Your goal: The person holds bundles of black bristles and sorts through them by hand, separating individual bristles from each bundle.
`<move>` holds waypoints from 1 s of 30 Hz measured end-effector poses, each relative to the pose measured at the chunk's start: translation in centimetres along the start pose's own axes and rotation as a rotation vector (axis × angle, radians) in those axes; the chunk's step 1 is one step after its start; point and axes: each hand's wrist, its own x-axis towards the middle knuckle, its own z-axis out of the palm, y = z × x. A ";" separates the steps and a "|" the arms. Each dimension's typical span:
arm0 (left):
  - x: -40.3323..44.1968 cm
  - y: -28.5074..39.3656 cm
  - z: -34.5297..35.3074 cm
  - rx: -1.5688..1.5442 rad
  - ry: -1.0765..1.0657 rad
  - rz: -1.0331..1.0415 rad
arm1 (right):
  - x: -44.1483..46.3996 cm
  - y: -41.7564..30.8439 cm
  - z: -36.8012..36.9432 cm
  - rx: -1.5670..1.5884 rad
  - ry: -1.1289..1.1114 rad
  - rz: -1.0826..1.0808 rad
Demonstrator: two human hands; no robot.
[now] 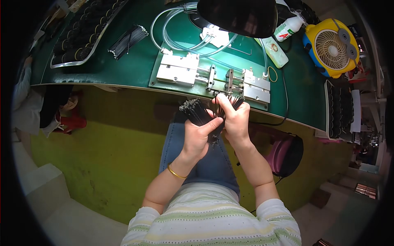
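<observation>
My left hand (196, 137) is closed around a thick bundle of thin black wires (197, 111) with pale grey tips, which fan out up and to the left. My right hand (234, 117) touches it on the right. Its fingers are pinched on a smaller bunch of black wires (238, 101) that sticks out at the upper right. Both hands are over my lap, just in front of the table edge. Right beyond them stands a metal fixture with a left block (178, 69), a right block (256, 87) and two small upright jaws between.
On the green table (135, 76), more black wires (128, 41) lie at the left, near a tray (67, 64) of black coils. Clear hoses (164, 30) loop behind the fixture under a black lamp (238, 16). A yellow fan (331, 48) and white bottle (288, 28) stand at the right.
</observation>
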 end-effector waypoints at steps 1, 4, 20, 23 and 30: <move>0.1 0.1 0.0 -0.003 -0.005 -0.008 | 0.0 -0.1 0.1 0.005 0.005 0.017; 0.0 0.3 0.1 -0.018 -0.007 -0.043 | -0.5 -0.8 0.0 -0.014 0.000 0.044; -0.2 0.6 -0.7 -0.023 -0.024 -0.118 | -1.0 -0.6 0.3 -0.107 -0.009 -0.044; -0.2 0.5 -0.6 -0.008 -0.013 -0.117 | -0.7 -0.5 0.2 -0.106 -0.003 -0.050; 0.0 0.5 -0.5 -0.001 -0.018 -0.098 | -0.3 -0.4 0.1 -0.051 0.003 -0.037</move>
